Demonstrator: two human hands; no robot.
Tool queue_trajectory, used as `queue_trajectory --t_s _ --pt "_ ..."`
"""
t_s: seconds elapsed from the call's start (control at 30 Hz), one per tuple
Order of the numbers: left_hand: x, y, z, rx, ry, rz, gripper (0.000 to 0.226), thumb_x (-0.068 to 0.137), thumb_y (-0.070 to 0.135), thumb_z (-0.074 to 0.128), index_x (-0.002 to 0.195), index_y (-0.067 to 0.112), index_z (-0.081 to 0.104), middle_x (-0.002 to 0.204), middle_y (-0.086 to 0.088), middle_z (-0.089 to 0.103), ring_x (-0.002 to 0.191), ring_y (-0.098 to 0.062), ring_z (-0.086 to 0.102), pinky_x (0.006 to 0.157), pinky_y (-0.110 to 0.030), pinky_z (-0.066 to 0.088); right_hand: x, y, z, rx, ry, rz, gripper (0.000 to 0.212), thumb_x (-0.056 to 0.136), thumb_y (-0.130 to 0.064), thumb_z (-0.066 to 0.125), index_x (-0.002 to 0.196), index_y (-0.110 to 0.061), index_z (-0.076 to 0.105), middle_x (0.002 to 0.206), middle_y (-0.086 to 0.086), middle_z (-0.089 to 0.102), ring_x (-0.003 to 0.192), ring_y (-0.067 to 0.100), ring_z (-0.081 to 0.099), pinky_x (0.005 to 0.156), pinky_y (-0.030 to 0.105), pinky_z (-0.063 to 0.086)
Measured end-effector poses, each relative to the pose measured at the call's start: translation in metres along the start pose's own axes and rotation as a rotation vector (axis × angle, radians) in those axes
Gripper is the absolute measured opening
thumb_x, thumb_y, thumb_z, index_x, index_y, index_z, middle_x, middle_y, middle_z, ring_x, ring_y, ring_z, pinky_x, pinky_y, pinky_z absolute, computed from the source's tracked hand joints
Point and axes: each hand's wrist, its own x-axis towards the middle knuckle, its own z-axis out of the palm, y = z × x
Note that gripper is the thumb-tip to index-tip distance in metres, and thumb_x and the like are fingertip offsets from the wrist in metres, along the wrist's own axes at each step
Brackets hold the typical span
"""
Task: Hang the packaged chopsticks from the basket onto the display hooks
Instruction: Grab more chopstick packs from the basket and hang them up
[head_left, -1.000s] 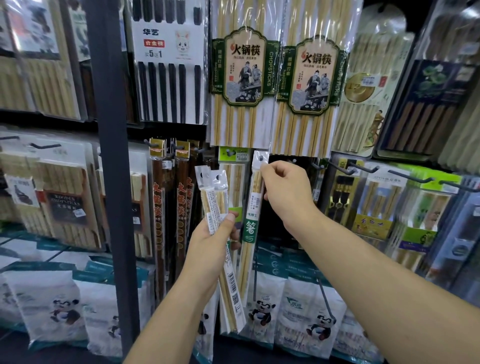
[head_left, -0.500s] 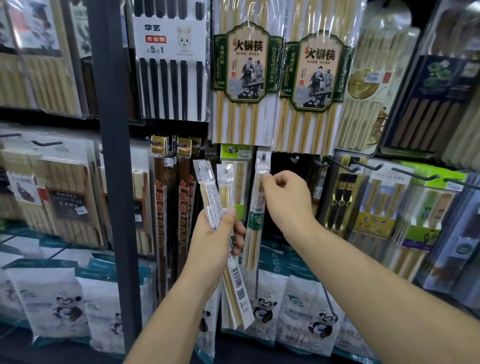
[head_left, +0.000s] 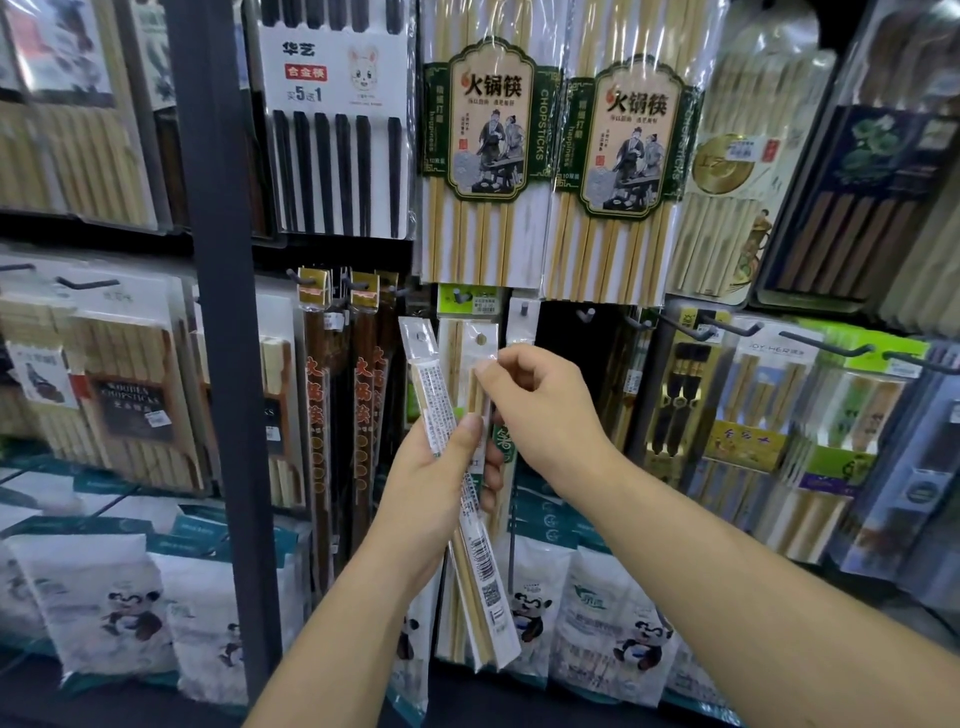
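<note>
Head view: the left hand (head_left: 436, 478) grips two slim packs of packaged chopsticks low in front of the display, its thumb pressed across their printed labels. The tilted packet (head_left: 440, 410) leans with its top to the left. The upright packet (head_left: 480, 345) stands just beside it, long axis near vertical, hang hole at the top. The right hand (head_left: 545, 410) is curled, and its fingers (head_left: 488, 370) pinch the upright packet's upper edge just below that hole.

The hung packet (head_left: 521, 325) sits on its hook (head_left: 523, 307) just up and right of the pinch, and a bare hook (head_left: 587, 314) lies further right. Both hooks are above the fingers, so the packet probably needs to rise along its own axis and shift right until the hole meets a hook tip. The right hand is the nearer one. The basket is out of view.
</note>
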Motion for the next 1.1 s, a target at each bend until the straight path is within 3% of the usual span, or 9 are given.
queue_trajectory --t_s 0.17,0.23,0.4,0.6,0.7,0.8,0.87,0.97,1.1 --pt "0.002 -0.004 0.004 -0.016 0.037 -0.004 0.024 0.107 0.026 0.054 0.117 0.009 0.068 0.093 -0.013 0.075 0.079 -0.022 0.071 0.066 -0.031 0.059 0.008 0.000 0.000 -0.010 0.116 -0.008 0.025 0.102 -0.022 0.058 0.082 -0.010 0.068 0.063 -0.005 0.055 0.056 0.006 0.052 0.051 0.022 0.047" --pt "0.005 -0.006 0.002 0.019 0.120 0.008 0.019 0.107 0.024 0.054 0.109 0.011 0.068 0.090 0.000 0.078 0.081 -0.012 0.073 0.070 -0.025 0.059 0.016 -0.001 -0.004 -0.036 0.193 -0.028 0.028 0.102 -0.023 0.056 0.084 -0.005 0.065 0.064 -0.003 0.053 0.060 0.009 0.049 0.059 0.026 0.044" --pt "0.008 -0.005 -0.005 0.024 0.223 -0.010 0.013 0.108 0.019 0.052 0.101 0.012 0.059 0.065 0.005 0.058 0.058 -0.010 0.056 0.056 -0.023 0.051 0.030 -0.002 -0.010 -0.030 0.233 -0.023 0.032 0.103 -0.022 0.053 0.083 0.002 0.060 0.060 -0.003 0.047 0.050 0.006 0.040 0.046 0.017 0.037" --pt "0.004 -0.001 -0.003 -0.002 0.150 -0.024 0.017 0.108 0.026 0.053 0.094 0.018 0.047 0.059 0.003 0.044 0.044 -0.012 0.036 0.037 -0.024 0.032 0.037 0.001 -0.010 -0.053 0.239 0.007 0.032 0.099 -0.017 0.054 0.068 -0.010 0.052 0.046 -0.014 0.036 0.041 0.002 0.032 0.040 0.012 0.031" --pt "0.005 0.000 -0.003 -0.042 0.154 -0.066 0.020 0.107 0.031 0.055 0.095 0.019 0.045 0.060 0.005 0.043 0.043 -0.009 0.029 0.037 -0.021 0.023 0.036 0.002 -0.011 -0.053 0.249 0.010 0.034 0.100 -0.017 0.053 0.067 -0.010 0.052 0.047 -0.014 0.036 0.041 0.002 0.033 0.041 0.011 0.032" --pt "0.006 0.002 -0.003 -0.127 0.169 -0.107 0.014 0.107 0.022 0.047 0.095 0.017 0.041 0.062 0.005 0.048 0.043 -0.009 0.029 0.037 -0.021 0.021 0.037 0.002 -0.013 -0.048 0.249 0.005 0.039 0.101 -0.017 0.053 0.064 -0.006 0.044 0.046 -0.013 0.032 0.040 0.004 0.029 0.041 0.012 0.030" --pt "0.005 0.002 -0.003 -0.143 0.175 -0.106 0.010 0.104 0.017 0.042 0.094 0.017 0.041 0.064 0.004 0.052 0.044 -0.010 0.033 0.037 -0.021 0.023 0.039 0.001 -0.013 -0.057 0.251 0.009 0.040 0.101 -0.018 0.053 0.065 -0.004 0.043 0.046 -0.013 0.030 0.041 0.005 0.027 0.042 0.013 0.029" --pt "0.003 0.001 -0.001 -0.110 0.199 -0.081 0.011 0.105 0.013 0.040 0.103 0.014 0.051 0.068 0.001 0.060 0.049 -0.011 0.047 0.037 -0.024 0.034 0.040 0.002 -0.014 -0.100 0.231 0.019 0.049 0.101 -0.019 0.052 0.056 -0.016 0.036 0.043 -0.013 0.028 0.039 0.005 0.027 0.042 0.013 0.029" --pt "0.004 0.001 0.001 -0.123 0.193 -0.055 0.019 0.110 0.019 0.045 0.118 0.013 0.061 0.081 -0.010 0.062 0.057 -0.014 0.060 0.047 -0.028 0.052 0.035 0.006 -0.016 -0.118 0.230 0.040 0.058 0.102 -0.029 0.056 0.048 -0.024 0.033 0.041 -0.012 0.028 0.038 0.006 0.028 0.047 0.016 0.033"
